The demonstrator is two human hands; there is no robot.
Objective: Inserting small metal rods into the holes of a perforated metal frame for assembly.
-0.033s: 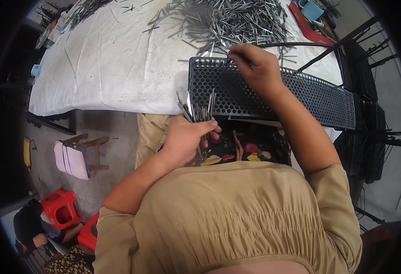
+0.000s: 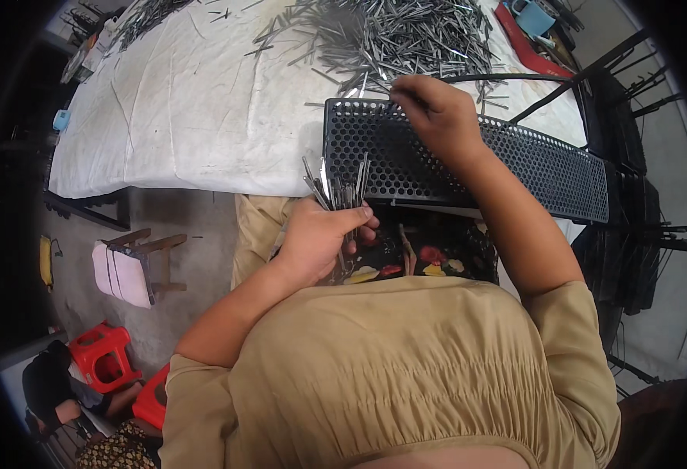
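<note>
My left hand (image 2: 324, 234) is closed around a bundle of thin grey metal rods (image 2: 337, 186) that fan upward, just in front of the near edge of a long black perforated tray (image 2: 531, 160). My right hand (image 2: 437, 117) rests over the tray's far left corner. Its fingertips are pinched on a single rod at the tray's holes. Beyond the tray a large loose pile of the same metal rods (image 2: 390, 35) lies on the white cloth (image 2: 195, 102) that covers the table.
A red tray with a blue cup (image 2: 529, 19) sits at the far right of the table. Black racks (image 2: 633, 234) stand to the right. On the floor at left are a small wooden stool (image 2: 132, 266), red plastic stools (image 2: 105, 356) and a seated person (image 2: 54, 391).
</note>
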